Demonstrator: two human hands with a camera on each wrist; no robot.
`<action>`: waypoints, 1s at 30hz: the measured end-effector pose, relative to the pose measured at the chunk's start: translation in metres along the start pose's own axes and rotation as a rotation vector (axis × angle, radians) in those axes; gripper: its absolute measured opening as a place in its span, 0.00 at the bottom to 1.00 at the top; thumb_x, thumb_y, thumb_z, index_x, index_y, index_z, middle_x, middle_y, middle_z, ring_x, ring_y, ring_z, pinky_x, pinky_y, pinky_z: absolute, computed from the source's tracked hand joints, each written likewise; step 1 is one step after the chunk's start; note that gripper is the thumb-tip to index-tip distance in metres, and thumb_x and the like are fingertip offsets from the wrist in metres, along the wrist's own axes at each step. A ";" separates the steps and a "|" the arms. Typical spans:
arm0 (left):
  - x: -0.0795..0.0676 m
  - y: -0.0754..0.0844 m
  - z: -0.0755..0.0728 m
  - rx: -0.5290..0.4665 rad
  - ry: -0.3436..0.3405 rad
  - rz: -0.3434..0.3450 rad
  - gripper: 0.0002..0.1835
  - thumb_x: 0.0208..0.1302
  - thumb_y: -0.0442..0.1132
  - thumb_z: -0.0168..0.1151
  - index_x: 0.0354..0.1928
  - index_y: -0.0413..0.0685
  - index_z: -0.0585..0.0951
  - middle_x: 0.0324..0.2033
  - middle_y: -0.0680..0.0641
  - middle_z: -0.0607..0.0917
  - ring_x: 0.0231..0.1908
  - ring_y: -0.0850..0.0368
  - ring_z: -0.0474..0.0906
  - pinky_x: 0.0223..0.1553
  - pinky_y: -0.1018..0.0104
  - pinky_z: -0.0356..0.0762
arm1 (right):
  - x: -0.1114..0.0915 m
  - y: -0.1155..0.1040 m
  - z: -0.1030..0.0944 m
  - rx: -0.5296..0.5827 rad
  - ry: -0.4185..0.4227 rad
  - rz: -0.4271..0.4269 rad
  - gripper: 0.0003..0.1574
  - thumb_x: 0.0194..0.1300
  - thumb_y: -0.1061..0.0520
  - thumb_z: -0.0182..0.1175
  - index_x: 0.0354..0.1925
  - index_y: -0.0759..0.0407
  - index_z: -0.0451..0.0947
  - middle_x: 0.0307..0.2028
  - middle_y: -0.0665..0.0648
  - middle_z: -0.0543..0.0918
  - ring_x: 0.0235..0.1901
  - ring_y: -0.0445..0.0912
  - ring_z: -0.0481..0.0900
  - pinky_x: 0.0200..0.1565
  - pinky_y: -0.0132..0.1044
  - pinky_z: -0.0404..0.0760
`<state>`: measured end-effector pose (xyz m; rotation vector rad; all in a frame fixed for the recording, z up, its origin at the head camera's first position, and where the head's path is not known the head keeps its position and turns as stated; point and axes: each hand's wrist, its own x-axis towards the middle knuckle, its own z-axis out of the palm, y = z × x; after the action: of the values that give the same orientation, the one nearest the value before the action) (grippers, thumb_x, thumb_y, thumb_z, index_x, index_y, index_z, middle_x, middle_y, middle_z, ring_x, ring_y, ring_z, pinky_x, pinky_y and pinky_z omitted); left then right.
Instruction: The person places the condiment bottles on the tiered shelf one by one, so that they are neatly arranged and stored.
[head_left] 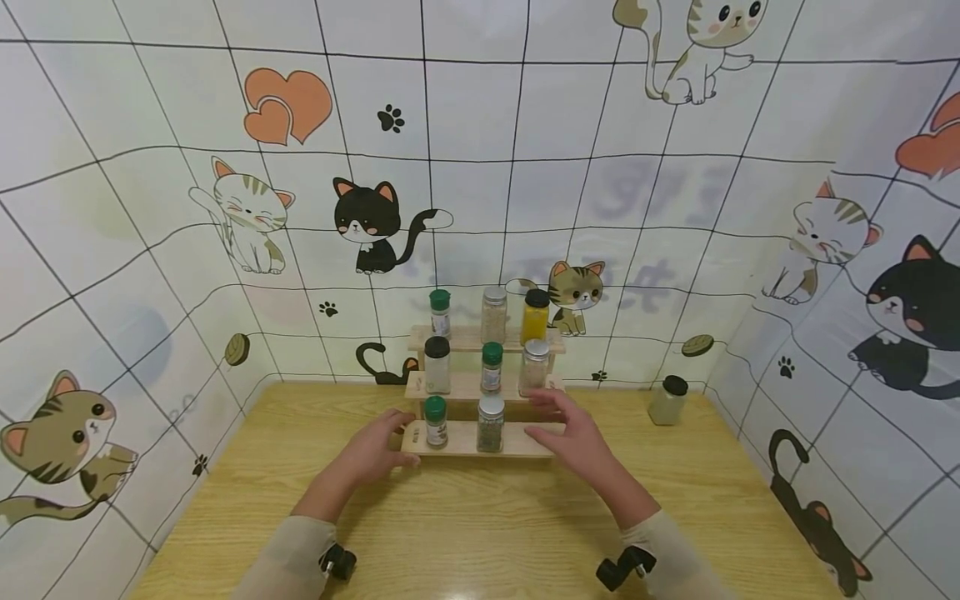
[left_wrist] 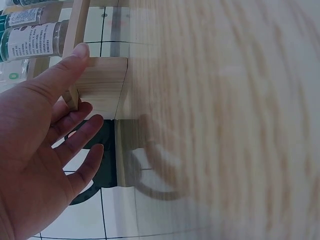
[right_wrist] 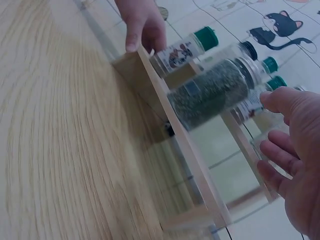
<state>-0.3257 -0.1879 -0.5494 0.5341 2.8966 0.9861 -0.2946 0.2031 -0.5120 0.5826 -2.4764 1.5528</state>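
A three-tier wooden spice rack (head_left: 457,448) stands on the table. My left hand (head_left: 377,450) grips the left end of its lowest shelf; in the left wrist view the thumb (left_wrist: 80,51) lies on the board's edge, fingers beyond it. On that shelf stand a green-capped jar (head_left: 436,422) and a silver-lidded jar of dried green herbs (right_wrist: 212,92). My right hand (head_left: 573,433) hovers around the shelf's right end, fingers spread and holding nothing. Nearest its fingers is a silver-lidded jar (head_left: 534,367) on the middle shelf.
A black-lidded jar (head_left: 667,402) stands apart on the table (head_left: 465,533), to the right. The upper tiers bear several jars, one a yellow-filled jar (head_left: 535,318). Behind and at both sides hangs a white cat-print sheet (head_left: 480,108).
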 end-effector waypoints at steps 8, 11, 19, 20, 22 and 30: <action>0.000 0.000 0.000 0.006 -0.009 -0.011 0.41 0.61 0.49 0.87 0.74 0.46 0.79 0.63 0.47 0.82 0.63 0.42 0.82 0.63 0.38 0.81 | -0.012 0.018 -0.039 -0.110 0.123 0.001 0.27 0.75 0.57 0.75 0.66 0.62 0.80 0.60 0.63 0.85 0.61 0.57 0.83 0.62 0.66 0.81; 0.000 0.001 -0.001 0.009 -0.008 -0.008 0.41 0.61 0.49 0.86 0.74 0.46 0.80 0.63 0.47 0.83 0.63 0.42 0.82 0.63 0.39 0.82 | -0.015 0.027 -0.054 -0.162 0.178 0.002 0.24 0.77 0.58 0.73 0.65 0.62 0.80 0.60 0.64 0.85 0.60 0.58 0.83 0.60 0.64 0.82; 0.001 0.001 0.000 0.018 -0.001 -0.007 0.41 0.61 0.48 0.87 0.73 0.46 0.80 0.63 0.46 0.83 0.63 0.42 0.83 0.63 0.39 0.82 | -0.027 0.057 -0.087 -0.231 0.373 0.088 0.21 0.79 0.53 0.71 0.63 0.59 0.79 0.58 0.61 0.84 0.57 0.57 0.82 0.53 0.32 0.81; 0.001 0.001 0.000 0.019 0.001 -0.007 0.41 0.60 0.48 0.87 0.73 0.46 0.80 0.63 0.46 0.83 0.62 0.42 0.83 0.63 0.39 0.82 | -0.028 0.061 -0.091 -0.238 0.405 0.089 0.21 0.79 0.53 0.71 0.62 0.60 0.80 0.57 0.62 0.84 0.56 0.58 0.83 0.51 0.27 0.79; 0.001 0.001 0.000 0.018 0.002 -0.008 0.41 0.60 0.48 0.87 0.73 0.45 0.80 0.63 0.46 0.83 0.62 0.42 0.83 0.63 0.39 0.82 | -0.031 0.068 -0.097 -0.251 0.467 0.087 0.20 0.78 0.56 0.72 0.61 0.62 0.80 0.55 0.62 0.84 0.54 0.59 0.83 0.49 0.20 0.76; 0.001 -0.001 0.001 0.010 0.002 -0.012 0.41 0.61 0.47 0.87 0.74 0.46 0.79 0.63 0.47 0.83 0.63 0.43 0.82 0.64 0.40 0.81 | -0.039 0.087 -0.119 -0.254 0.628 0.130 0.17 0.75 0.60 0.73 0.57 0.65 0.83 0.50 0.61 0.84 0.42 0.32 0.79 0.43 0.17 0.77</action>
<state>-0.3272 -0.1877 -0.5504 0.5163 2.9048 0.9714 -0.3025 0.3519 -0.5444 -0.1037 -2.1839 1.1840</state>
